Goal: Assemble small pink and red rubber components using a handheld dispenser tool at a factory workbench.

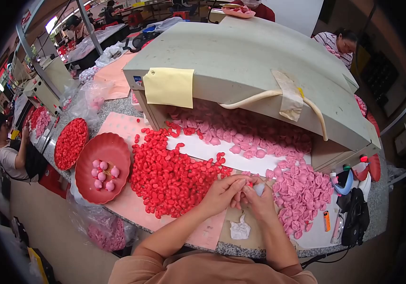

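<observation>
Head view: both hands are brought together at the front of the bench (378,208), betw. the red heap and the pink heap. L hand (222,194) is nearly closed, w/ thumb and index fingertips pinched; a small red piece (250,184) is held where the fingertips of both hands meet. R hand (262,204) is curled, and a whitish object (259,189) is also held in it; its exact kind can't be told, as it is partly covered by fingers.

To the L, many red pieces (170,175) are spread in a heap on pink paper. To the R, pink pieces (302,194) are piled, and more pink ones (231,132) are lit under the grey hood (241,57). On the hood's front, a yellow sheet (169,88) and a cream hose (252,98) are fixed, the hose w/ tape.

Farther L, approx. 7 round pink items (102,175) are carried in a red dish (87,177); just beside it, a red-filled container (70,144) is placed. Near the forearms, a crumpled tissue (240,229) is left; at far R, an orange lighter-like item (326,221) and a black bag (356,217) are seen.
</observation>
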### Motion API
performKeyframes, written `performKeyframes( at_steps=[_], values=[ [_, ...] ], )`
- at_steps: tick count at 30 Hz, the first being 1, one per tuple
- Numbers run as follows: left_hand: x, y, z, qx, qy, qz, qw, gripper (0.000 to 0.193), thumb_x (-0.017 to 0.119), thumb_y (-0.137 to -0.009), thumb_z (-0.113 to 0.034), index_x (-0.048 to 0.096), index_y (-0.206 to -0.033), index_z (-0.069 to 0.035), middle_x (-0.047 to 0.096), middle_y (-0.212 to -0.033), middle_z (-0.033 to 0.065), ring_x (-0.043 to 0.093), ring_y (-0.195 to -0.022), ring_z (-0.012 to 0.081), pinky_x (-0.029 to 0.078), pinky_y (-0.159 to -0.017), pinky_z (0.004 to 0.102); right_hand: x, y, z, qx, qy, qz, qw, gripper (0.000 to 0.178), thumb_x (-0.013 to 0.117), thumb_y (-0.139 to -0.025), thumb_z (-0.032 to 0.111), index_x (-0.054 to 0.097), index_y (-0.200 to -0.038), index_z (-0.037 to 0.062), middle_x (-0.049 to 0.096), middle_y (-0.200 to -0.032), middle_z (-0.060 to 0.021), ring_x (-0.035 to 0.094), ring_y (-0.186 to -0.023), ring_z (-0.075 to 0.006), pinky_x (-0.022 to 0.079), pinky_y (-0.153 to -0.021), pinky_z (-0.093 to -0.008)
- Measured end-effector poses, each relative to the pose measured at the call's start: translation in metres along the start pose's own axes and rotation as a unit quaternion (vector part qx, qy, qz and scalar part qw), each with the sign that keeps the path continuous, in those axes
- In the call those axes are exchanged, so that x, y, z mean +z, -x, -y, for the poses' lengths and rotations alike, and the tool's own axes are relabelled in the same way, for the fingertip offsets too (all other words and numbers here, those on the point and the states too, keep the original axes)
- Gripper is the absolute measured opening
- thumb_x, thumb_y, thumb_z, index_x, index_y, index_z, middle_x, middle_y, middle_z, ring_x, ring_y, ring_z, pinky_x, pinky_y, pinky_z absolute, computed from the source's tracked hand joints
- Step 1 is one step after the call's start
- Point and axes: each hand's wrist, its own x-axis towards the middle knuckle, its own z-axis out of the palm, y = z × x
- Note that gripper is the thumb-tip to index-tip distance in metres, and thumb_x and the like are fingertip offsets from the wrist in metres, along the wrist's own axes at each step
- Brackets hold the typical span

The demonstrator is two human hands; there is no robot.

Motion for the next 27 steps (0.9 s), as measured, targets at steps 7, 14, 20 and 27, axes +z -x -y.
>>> performKeyframes(
  at_steps=[7, 14, 20, 27],
  values=[
    [0.004, -0.007, 0.009, 0.02, 0.051, -0.035, 0.998, 0.033, 0.039, -0.099, -0.023, 0.053, -0.119, -0.002, 0.051, -0.061, 0.0014, 0.053, -0.049, 0.0097, 0.048, -0.049, 0.0217, 0.005, 0.002, 0.0, -0.006, -0.021, -0.028, 0.999, 0.019, 0.059, -0.088, 0.012, 0.056, -0.104, 0.0024, 0.055, -0.07, 0.0007, 0.048, -0.058, -0.0048, 0.038, -0.051, -0.0182],
    [0.011, -0.002, 0.0, -0.012, 0.016, -0.073, 0.997, 0.034, 0.041, -0.097, -0.028, 0.053, -0.118, -0.003, 0.051, -0.059, 0.0017, 0.048, -0.046, 0.0084, 0.042, -0.045, 0.0198, 0.001, 0.004, 0.012, 0.012, 0.005, 0.012, 1.0, 0.022, 0.059, -0.089, 0.018, 0.052, -0.103, 0.0023, 0.057, -0.069, -0.0007, 0.054, -0.057, -0.0075, 0.04, -0.048, -0.0197],
    [0.01, -0.005, 0.003, -0.013, 0.055, -0.051, 0.997, 0.034, 0.039, -0.099, -0.026, 0.052, -0.12, -0.003, 0.048, -0.057, 0.001, 0.041, -0.043, 0.0067, 0.042, -0.046, 0.019, 0.003, 0.003, 0.015, 0.014, -0.027, 0.009, 0.999, 0.027, 0.062, -0.087, 0.017, 0.052, -0.109, 0.0046, 0.054, -0.068, 0.0032, 0.048, -0.057, -0.0037, 0.036, -0.052, -0.0177],
    [0.004, -0.004, 0.006, -0.027, 0.078, -0.059, 0.995, 0.034, 0.038, -0.099, -0.025, 0.052, -0.119, -0.002, 0.048, -0.055, 0.0016, 0.045, -0.044, 0.0076, 0.043, -0.045, 0.0201, 0.006, -0.001, -0.002, 0.011, -0.074, 0.009, 0.997, 0.023, 0.059, -0.087, 0.013, 0.053, -0.108, 0.0039, 0.055, -0.067, -0.0015, 0.051, -0.056, -0.0077, 0.04, -0.049, -0.0208]
  ],
)
